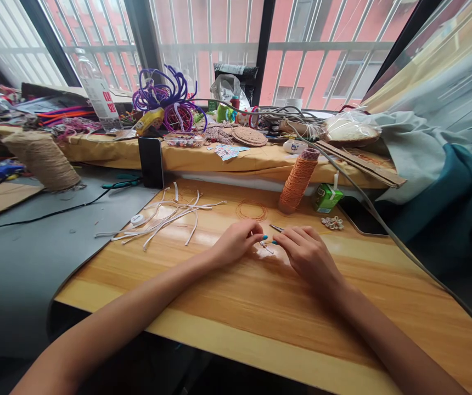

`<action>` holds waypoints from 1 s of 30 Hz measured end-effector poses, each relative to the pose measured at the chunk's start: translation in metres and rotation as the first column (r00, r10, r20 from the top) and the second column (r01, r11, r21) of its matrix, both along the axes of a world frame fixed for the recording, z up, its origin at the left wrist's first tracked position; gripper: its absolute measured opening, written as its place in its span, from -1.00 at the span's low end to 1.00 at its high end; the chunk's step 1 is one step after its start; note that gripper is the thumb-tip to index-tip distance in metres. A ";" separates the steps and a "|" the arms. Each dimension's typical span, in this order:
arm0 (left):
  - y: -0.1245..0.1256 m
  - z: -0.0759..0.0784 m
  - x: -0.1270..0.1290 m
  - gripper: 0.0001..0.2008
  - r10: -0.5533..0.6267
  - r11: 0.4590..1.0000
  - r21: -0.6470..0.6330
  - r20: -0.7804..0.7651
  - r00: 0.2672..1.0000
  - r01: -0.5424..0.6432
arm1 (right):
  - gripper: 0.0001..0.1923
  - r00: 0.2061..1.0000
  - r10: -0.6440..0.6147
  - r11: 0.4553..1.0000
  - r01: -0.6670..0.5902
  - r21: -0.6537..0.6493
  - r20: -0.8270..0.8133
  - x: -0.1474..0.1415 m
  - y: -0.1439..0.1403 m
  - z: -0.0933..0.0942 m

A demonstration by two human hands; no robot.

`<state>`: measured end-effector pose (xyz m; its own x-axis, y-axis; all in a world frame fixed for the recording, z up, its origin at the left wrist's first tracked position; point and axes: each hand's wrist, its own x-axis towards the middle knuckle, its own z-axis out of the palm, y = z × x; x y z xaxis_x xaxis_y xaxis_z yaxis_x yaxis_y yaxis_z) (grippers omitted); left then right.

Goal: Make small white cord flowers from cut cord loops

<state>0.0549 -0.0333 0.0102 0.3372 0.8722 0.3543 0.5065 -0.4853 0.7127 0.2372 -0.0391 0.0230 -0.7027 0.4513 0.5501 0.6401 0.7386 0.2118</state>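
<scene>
My left hand (242, 238) is closed in a pinch, thumb against fingers, on a short piece of white cord (266, 248). Close by on the right, my right hand (308, 249) is curled with its fingertips pinched together; a thin orange strand seems to run between both hands, but what the right fingers hold is too small to make out. A dark pointed metal tip (276, 227) shows just beyond the right fingers, its other end hidden. Behind the hands lies a loose coil of orange thread (252, 210). Several white cord lengths (170, 216) are spread to the left.
A spool of orange twine (298, 181) stands behind my right hand, beside a green drink carton (327, 197), a beaded flower piece (332, 223) and a dark phone (361, 215). Another phone (151, 163) leans on the cluttered ledge. A cable (384, 222) crosses the right side.
</scene>
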 end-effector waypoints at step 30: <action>0.005 0.004 -0.004 -0.76 -0.030 0.822 -0.430 0.621 0.784 0.372 | -0.71 0.884 -0.259 0.935 0.128 -0.331 -0.390 0.020 0.023 0.009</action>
<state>0.0505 -0.0287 0.0138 0.4126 0.9085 0.0661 -0.1383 -0.0093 0.9904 0.2569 -0.0163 0.0322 -0.3153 0.7375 0.5972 0.7555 0.5759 -0.3123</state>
